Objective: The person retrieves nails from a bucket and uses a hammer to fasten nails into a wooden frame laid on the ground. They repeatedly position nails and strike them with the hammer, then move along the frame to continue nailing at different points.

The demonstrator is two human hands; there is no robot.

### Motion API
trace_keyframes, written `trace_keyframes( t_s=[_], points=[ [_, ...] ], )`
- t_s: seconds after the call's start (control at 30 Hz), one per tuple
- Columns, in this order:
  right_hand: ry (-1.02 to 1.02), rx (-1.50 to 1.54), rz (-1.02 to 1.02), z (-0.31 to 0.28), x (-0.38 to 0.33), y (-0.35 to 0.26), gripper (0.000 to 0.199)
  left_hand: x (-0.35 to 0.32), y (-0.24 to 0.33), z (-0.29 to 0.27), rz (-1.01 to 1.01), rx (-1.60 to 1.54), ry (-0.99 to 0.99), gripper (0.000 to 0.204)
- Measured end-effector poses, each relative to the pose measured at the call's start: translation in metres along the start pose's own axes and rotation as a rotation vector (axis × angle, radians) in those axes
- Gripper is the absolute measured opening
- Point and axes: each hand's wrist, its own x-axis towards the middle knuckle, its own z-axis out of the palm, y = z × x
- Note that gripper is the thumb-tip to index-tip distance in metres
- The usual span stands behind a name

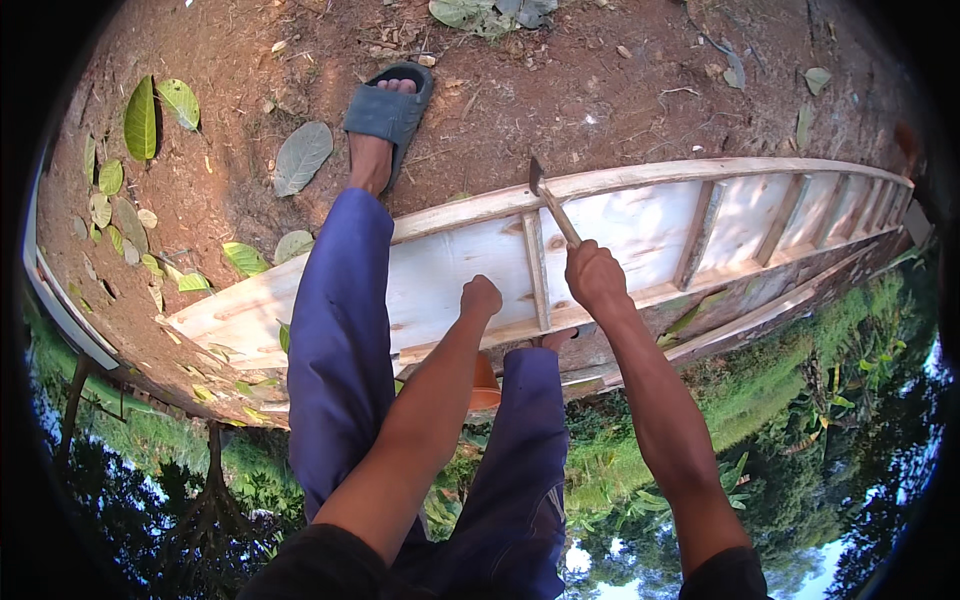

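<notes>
My right hand (598,277) is wrapped round the wooden handle of a hammer (560,215). The dark hammer head is at the far rail of a long wooden frame (640,180), close to where a crosspiece (536,270) joins it; whether it touches the wood I cannot tell. My left hand (482,297) is closed in a fist above the pale plywood panel (450,262), left of that crosspiece. Whatever the fist holds, if anything, is hidden. The frame lies on the ground, with several crosspieces along its length toward the right.
My sandalled foot (388,120) stands on brown soil beyond the frame; my other leg is on the near side. An orange bucket-like container (485,383) shows between my legs. Large fallen leaves (303,158) lie about. Grass and plants (700,420) border the near side.
</notes>
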Motion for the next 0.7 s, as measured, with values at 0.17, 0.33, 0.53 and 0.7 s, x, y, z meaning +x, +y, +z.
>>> trace_keyframes(
  t_s=[0.17,0.33,0.53,0.7],
  points=[
    [-0.06,0.567,0.238,0.021,-0.126,-0.001,0.032,0.028,-0.03,-0.057,0.365,0.303,0.058,0.027],
    [-0.067,1.244,0.768,0.101,-0.224,0.018,0.027,-0.001,0.023,-0.093,0.285,-0.001,-0.01,0.027],
    [-0.344,1.955,0.947,0.25,-0.277,0.05,0.026,-0.051,0.056,-0.046,0.262,-0.042,-0.069,0.027],
    [-0.268,2.429,1.121,0.327,-0.347,0.089,0.025,-0.087,0.059,0.055,0.087,0.279,-0.154,0.03]
  ],
)
